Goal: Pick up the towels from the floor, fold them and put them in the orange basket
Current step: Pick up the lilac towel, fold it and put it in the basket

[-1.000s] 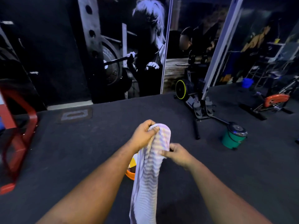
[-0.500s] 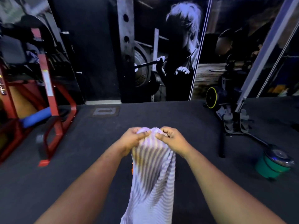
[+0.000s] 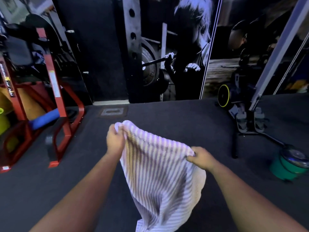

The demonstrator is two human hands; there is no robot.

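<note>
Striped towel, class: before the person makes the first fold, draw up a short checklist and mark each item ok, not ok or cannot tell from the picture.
1. Left hand grips a top corner of the striped towel: ok.
2. Right hand grips the other top corner: ok.
3. Top edge spread between the hands: ok.
4. Top edge level: not ok, the right side sits lower.
5. Lower corners hanging flat: not ok, bunched.
6. Orange basket within sight: cannot tell, none shows.

Both forearms are showing bare to the frame's bottom edge, with no sleeve, watch, ring or glove.
</note>
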